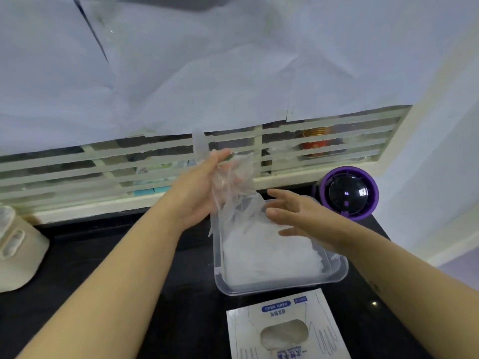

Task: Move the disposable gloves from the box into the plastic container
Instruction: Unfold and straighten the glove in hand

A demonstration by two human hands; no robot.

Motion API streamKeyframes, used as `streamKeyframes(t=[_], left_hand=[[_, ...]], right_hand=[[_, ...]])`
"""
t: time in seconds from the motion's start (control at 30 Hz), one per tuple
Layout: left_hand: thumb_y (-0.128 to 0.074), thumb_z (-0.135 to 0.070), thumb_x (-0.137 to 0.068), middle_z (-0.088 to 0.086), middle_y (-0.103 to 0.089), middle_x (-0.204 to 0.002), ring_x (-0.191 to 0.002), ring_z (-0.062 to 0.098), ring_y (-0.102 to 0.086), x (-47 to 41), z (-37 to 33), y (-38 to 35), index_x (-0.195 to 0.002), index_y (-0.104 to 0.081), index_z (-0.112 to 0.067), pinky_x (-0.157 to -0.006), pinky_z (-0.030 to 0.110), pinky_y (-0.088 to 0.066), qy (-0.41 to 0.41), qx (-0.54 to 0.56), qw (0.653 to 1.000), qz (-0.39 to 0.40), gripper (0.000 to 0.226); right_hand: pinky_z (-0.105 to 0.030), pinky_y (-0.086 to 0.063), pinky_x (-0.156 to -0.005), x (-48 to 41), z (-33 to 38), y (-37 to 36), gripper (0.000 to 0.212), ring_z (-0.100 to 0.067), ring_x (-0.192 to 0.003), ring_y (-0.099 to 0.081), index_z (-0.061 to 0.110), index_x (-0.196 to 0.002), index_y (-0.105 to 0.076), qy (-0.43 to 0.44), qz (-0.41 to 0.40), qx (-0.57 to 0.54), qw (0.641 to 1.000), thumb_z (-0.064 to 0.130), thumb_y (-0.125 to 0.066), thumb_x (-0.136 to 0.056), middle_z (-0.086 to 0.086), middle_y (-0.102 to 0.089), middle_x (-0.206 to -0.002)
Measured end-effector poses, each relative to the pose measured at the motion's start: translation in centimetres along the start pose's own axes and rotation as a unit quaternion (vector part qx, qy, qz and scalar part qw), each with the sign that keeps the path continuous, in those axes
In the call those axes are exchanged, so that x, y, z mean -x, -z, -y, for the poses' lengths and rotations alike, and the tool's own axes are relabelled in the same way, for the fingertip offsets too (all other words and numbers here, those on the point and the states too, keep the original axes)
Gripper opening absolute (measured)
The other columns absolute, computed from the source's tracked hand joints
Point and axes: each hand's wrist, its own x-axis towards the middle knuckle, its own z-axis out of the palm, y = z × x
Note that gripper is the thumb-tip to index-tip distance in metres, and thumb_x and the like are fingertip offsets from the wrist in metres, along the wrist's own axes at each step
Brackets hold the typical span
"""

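Note:
My left hand holds a thin, clear disposable glove raised above the far end of the plastic container; the glove hangs down crumpled. The clear rectangular plastic container sits on the black counter with a pile of whitish gloves inside. My right hand hovers over the container with fingers spread and straight, holding nothing, close beside the hanging glove. The white glove box lies flat in front of the container, its oval opening showing gloves inside.
A purple round device with a black dome stands right behind the container. A beige object sits at the left on the black counter. A slatted white grille runs along the back wall.

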Motion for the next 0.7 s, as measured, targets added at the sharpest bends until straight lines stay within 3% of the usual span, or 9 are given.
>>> streamKeyframes(t=[0.1, 0.2, 0.27, 0.33, 0.4, 0.5, 0.6, 0.7], left_hand=[[-0.032, -0.042, -0.103, 0.008, -0.065, -0.126, -0.112, 0.027, -0.065, 0.7, 0.1, -0.1, -0.136, -0.053, -0.022, -0.092, 0.047, -0.051, 0.000, 0.055, 0.998, 0.022, 0.044], [-0.028, -0.045, -0.104, 0.011, -0.063, -0.130, -0.118, 0.029, -0.061, 1.2, 0.3, -0.2, -0.140, -0.049, -0.021, -0.099, 0.050, -0.047, 0.002, 0.097, 0.995, 0.036, 0.048], [-0.028, -0.046, -0.103, 0.009, -0.060, -0.134, -0.120, 0.030, -0.060, 1.6, 0.3, -0.2, -0.144, -0.043, -0.023, -0.100, 0.052, -0.046, 0.007, 0.121, 0.991, 0.050, 0.050], [-0.027, -0.046, -0.103, 0.005, -0.061, -0.134, -0.119, 0.030, -0.061, 2.0, 0.2, -0.1, -0.145, -0.042, -0.025, -0.094, 0.051, -0.051, 0.005, 0.132, 0.989, 0.059, 0.049], [-0.028, -0.045, -0.103, 0.003, -0.064, -0.129, -0.113, 0.027, -0.065, 2.6, 0.1, -0.1, -0.141, -0.046, -0.025, -0.088, 0.049, -0.054, 0.002, 0.144, 0.987, 0.071, 0.047], [-0.031, -0.044, -0.103, 0.007, -0.067, -0.123, -0.108, 0.028, -0.067, 3.4, -0.1, -0.1, -0.132, -0.055, -0.024, -0.085, 0.049, -0.056, 0.006, 0.149, 0.985, 0.082, 0.044], [-0.037, -0.042, -0.098, 0.009, -0.067, -0.123, -0.111, 0.029, -0.065, 3.7, -0.1, 0.5, -0.120, -0.068, -0.021, -0.087, 0.048, -0.055, 0.005, 0.136, 0.985, 0.106, 0.043], [-0.046, -0.035, -0.090, 0.009, -0.072, -0.107, -0.092, 0.024, -0.071, 3.8, -0.2, 1.3, -0.098, -0.077, -0.015, -0.081, 0.043, -0.059, 0.010, 0.120, 0.987, 0.108, 0.038]], right_hand=[[-0.034, -0.044, -0.103, 0.6, 0.9, -1.1, 0.095, -0.007, -0.111, -0.056, 0.021, -0.147, -0.029, 0.022, -0.019, -0.067, 0.997, 0.052, -0.066, -0.065, 0.011, -0.054, -0.126], [-0.045, -0.040, -0.108, 1.1, 1.7, -1.5, 0.108, -0.019, -0.122, -0.050, 0.020, -0.149, -0.027, 0.008, -0.066, -0.122, 0.990, 0.051, -0.072, -0.056, -0.001, -0.048, -0.139], [-0.041, -0.040, -0.106, 1.4, 1.9, -1.9, 0.105, -0.020, -0.128, -0.044, 0.027, -0.150, -0.023, 0.018, -0.120, -0.075, 0.990, 0.046, -0.077, -0.062, 0.000, -0.038, -0.148], [-0.031, -0.041, -0.099, 1.7, 1.9, -2.1, 0.084, -0.015, -0.130, -0.042, 0.030, -0.147, -0.030, 0.041, -0.156, 0.038, 0.986, 0.033, -0.076, -0.077, 0.005, -0.040, -0.146], [-0.027, -0.045, -0.095, 1.8, 2.0, -1.9, 0.051, -0.007, -0.116, -0.053, 0.027, -0.132, -0.051, 0.061, -0.157, 0.103, 0.980, 0.024, -0.071, -0.085, 0.008, -0.056, -0.130], [-0.023, -0.052, -0.078, 2.3, 2.3, -1.0, 0.005, 0.002, -0.075, -0.062, 0.020, -0.091, -0.069, 0.074, -0.161, 0.111, 0.978, 0.023, -0.066, -0.088, 0.009, -0.069, -0.082], [-0.014, -0.048, -0.068, 3.4, 3.8, 0.0, 0.013, -0.004, -0.071, -0.062, 0.014, -0.083, -0.068, 0.067, -0.118, 0.072, 0.988, 0.019, -0.061, -0.091, 0.001, -0.068, -0.077], [-0.006, -0.045, -0.058, 4.7, 5.0, 1.2, 0.020, 0.008, -0.060, -0.060, 0.015, -0.077, -0.064, 0.051, -0.066, -0.048, 0.995, 0.006, -0.056, -0.093, 0.008, -0.060, -0.073]])
